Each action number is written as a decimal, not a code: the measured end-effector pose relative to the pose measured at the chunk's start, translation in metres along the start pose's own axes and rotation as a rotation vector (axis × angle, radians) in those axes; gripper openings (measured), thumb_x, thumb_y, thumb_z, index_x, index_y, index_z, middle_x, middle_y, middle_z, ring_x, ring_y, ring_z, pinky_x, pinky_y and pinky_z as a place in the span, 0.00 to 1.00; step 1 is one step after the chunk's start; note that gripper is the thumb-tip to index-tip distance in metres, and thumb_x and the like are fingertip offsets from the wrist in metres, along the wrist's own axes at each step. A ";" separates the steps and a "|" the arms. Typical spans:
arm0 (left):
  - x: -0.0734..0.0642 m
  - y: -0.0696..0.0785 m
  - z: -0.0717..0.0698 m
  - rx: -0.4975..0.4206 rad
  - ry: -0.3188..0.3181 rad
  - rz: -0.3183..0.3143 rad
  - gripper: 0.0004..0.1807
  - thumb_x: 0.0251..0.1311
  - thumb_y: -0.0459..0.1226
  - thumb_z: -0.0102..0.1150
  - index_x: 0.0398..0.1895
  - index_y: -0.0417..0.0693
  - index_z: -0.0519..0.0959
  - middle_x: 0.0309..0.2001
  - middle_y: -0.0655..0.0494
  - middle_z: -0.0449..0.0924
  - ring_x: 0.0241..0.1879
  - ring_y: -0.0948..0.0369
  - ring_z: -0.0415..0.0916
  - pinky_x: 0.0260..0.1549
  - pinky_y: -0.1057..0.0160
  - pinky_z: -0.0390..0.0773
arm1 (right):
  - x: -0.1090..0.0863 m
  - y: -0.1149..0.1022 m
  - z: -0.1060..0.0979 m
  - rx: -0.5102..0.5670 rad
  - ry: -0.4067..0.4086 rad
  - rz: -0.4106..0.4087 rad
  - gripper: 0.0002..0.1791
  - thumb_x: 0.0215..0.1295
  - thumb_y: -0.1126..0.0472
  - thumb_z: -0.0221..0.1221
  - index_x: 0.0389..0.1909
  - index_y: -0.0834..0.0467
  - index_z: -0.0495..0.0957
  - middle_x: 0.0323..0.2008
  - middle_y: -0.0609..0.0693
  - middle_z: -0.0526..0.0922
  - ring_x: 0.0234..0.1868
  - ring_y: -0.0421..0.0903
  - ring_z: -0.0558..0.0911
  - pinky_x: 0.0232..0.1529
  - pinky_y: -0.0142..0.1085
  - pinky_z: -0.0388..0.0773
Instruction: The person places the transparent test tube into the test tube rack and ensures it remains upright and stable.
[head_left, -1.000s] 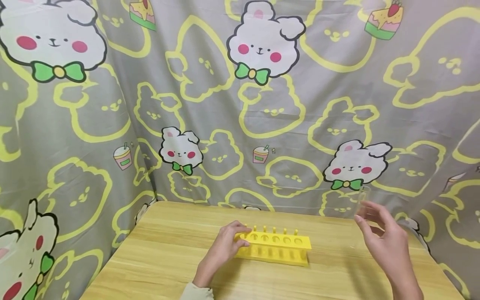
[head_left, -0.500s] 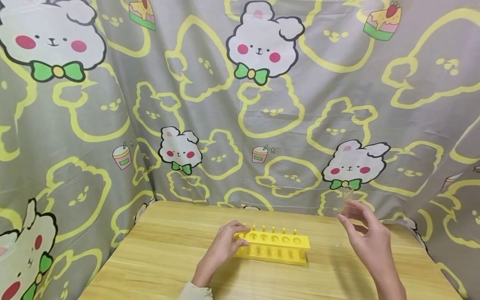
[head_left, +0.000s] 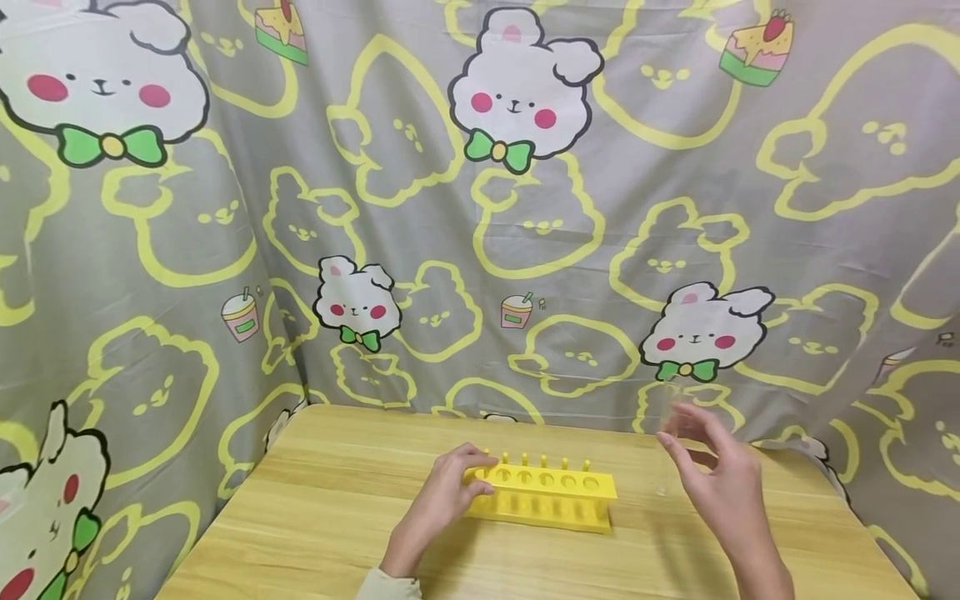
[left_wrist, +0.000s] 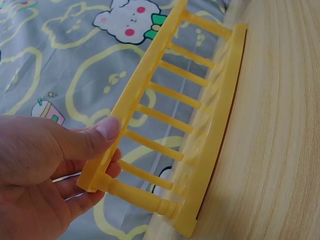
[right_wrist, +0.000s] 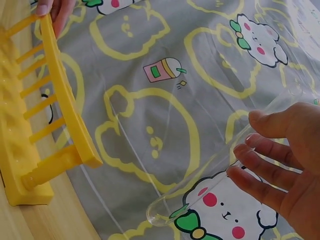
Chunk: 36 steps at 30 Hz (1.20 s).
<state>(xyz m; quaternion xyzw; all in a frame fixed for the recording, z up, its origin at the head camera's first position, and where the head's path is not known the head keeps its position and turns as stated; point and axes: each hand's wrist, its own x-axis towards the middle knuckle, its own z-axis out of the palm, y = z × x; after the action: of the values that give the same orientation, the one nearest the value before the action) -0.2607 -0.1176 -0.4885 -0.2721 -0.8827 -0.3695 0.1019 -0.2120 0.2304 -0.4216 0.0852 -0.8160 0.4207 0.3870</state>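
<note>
Tube (right_wrist: 210, 169), clear, slender, round-ended

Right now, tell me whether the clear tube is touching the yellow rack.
Apart. The right wrist view shows it: the clear tube stays wholly clear of the yellow rack, with patterned cloth visible between them.

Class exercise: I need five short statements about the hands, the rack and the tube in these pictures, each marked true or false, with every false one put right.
1. The left hand grips the yellow rack at its left end. True.
2. The clear tube sits in the rack. False: the right hand holds it apart from the rack.
3. The rack lies tipped on its side. False: it stands upright on the table.
4. The cloth behind the table is patterned. True.
5. The rack is blue. False: it is yellow.
</note>
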 end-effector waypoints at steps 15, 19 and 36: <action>-0.002 -0.001 0.001 0.002 0.009 0.003 0.20 0.55 0.30 0.73 0.53 0.36 0.85 0.48 0.48 0.83 0.49 0.50 0.82 0.53 0.54 0.84 | -0.003 -0.004 0.012 0.025 -0.027 -0.052 0.29 0.54 0.78 0.73 0.58 0.61 0.80 0.38 0.51 0.85 0.41 0.27 0.81 0.37 0.19 0.82; -0.002 0.000 0.001 -0.004 0.006 0.000 0.20 0.55 0.29 0.73 0.53 0.36 0.85 0.48 0.48 0.83 0.49 0.50 0.82 0.52 0.54 0.84 | -0.004 -0.005 0.015 0.024 -0.027 -0.046 0.29 0.54 0.77 0.73 0.57 0.60 0.81 0.38 0.50 0.86 0.42 0.27 0.82 0.36 0.20 0.82; -0.002 -0.001 0.002 -0.003 0.013 0.016 0.20 0.56 0.30 0.73 0.53 0.37 0.85 0.48 0.49 0.83 0.50 0.50 0.82 0.53 0.53 0.84 | -0.006 -0.008 0.026 0.050 -0.028 -0.103 0.28 0.55 0.77 0.72 0.58 0.61 0.80 0.38 0.49 0.85 0.44 0.29 0.83 0.36 0.23 0.84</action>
<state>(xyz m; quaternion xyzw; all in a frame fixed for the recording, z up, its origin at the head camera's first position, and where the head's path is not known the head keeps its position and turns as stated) -0.2593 -0.1175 -0.4908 -0.2769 -0.8792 -0.3718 0.1099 -0.2185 0.2046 -0.4301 0.1428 -0.8050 0.4193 0.3947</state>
